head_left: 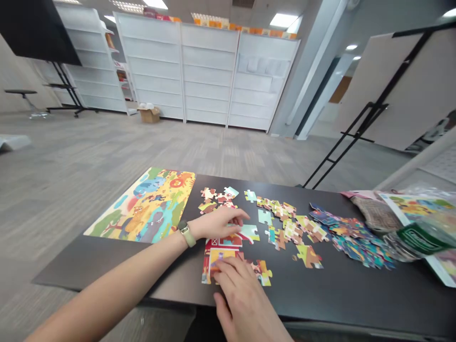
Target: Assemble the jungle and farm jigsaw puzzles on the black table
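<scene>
A small joined section of a jigsaw puzzle (223, 242), with a red barn on it, lies near the table's front edge. My left hand (221, 222), wearing a watch (185, 232) on the wrist, is over the section's upper edge with its fingers apart. A pale blue puzzle piece (250, 232) is just right of those fingertips. My right hand (244, 297) rests with spread fingers on the lower part of the section and covers some of it. Joined pieces with yellow-green edges (264, 274) stick out beyond the right hand.
Loose pieces (285, 213) are scattered to the right, others (210, 193) behind my left hand. A dark blue pile (356, 237) lies farther right, beside a green-labelled plastic bottle (420, 240). An animal picture sheet (149, 204) covers the black table's (342, 299) left.
</scene>
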{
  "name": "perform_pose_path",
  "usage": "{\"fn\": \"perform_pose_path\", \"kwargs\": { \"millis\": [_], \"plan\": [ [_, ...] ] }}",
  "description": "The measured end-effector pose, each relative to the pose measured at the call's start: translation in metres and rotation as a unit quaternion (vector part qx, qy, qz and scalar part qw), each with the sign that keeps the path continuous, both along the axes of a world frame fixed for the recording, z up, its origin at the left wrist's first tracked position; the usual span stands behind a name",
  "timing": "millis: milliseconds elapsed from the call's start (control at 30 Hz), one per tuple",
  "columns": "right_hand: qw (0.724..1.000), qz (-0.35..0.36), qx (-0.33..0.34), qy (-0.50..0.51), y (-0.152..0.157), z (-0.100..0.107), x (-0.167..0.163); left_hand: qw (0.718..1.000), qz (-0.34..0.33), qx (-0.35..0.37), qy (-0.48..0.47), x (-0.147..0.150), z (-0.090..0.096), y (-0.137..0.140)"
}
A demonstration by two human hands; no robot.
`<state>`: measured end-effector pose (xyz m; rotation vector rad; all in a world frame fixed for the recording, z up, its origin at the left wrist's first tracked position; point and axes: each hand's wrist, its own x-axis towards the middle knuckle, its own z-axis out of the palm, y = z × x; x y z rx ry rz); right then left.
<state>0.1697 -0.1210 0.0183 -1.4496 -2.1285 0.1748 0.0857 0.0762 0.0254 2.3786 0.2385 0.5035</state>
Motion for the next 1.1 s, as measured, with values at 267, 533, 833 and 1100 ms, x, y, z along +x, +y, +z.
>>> {"fn": "perform_pose_path", "kwargs": {
  "millis": [267, 533, 833, 1100],
  "plan": [
    [0.952, -0.267, 0.145, 0.036, -0.025, -0.024, 0.135, 0.962, 0.22, 0.162, 0.022, -0.019, 0.001, 0.04],
    [0.934, -0.335, 0.082, 0.098, -0.034, -0.037, 0.157, 0.937, 0.275, 0.164, 0.138, -0.053, -0.012, 0.085],
    [0.935, -0.334, 0.045, 0.114, -0.035, -0.035, 0.157, 0.944, 0.261, 0.16, 0.121, -0.043, -0.023, 0.086],
    [0.945, -0.302, 0.02, 0.126, -0.028, -0.03, 0.144, 0.953, 0.184, 0.208, 0.124, 0.0, -0.028, 0.041]
  ]
}}
